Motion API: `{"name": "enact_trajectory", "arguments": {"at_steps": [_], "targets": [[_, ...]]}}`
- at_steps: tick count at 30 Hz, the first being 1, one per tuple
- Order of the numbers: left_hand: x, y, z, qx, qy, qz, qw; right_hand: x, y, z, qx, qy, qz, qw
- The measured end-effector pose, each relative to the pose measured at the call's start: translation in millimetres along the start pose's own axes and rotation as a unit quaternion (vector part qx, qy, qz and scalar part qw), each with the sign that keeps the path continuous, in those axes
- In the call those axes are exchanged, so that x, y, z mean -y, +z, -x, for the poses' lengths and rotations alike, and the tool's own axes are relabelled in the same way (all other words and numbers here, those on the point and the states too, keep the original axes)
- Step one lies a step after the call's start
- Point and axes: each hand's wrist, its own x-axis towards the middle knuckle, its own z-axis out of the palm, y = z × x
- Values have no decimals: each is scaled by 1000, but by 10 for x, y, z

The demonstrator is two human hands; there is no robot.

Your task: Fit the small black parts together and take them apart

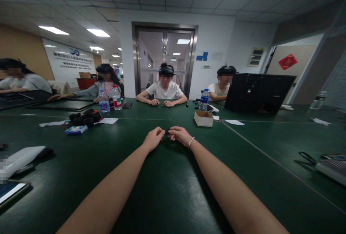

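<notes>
Both of my arms reach forward over the dark green table (164,183). Between my fingertips is a small black object (167,132), too small and too covered by fingers to name. My left hand (154,138) pinches its left end, thumb and fingers closed. On the other side, my right hand (180,135) grips its right end, with a bracelet (191,142) around that wrist. The two hands are close together, just above or on the tabletop; I cannot tell which.
An open cardboard box (203,119) stands beyond my right hand, near a water bottle (204,98). Left are a black bundle (85,117), a blue-white packet (76,129) and two bottles (110,100). A phone (13,192) lies near left. Several people sit around the table, one person (164,91) opposite.
</notes>
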Motion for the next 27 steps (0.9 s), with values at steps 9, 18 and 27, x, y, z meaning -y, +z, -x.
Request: {"name": "enact_trajectory", "arguments": {"at_steps": [9, 18, 27], "targets": [[20, -9, -5, 4, 7, -18, 1000, 3, 4, 7, 2, 5, 5, 1000], [65, 12, -33, -6, 16, -8, 1000, 0, 0, 1, 8, 3, -3, 1000], [110, 11, -67, -6, -22, 33, 999, 16, 10, 17, 15, 5, 1, 1000]]}}
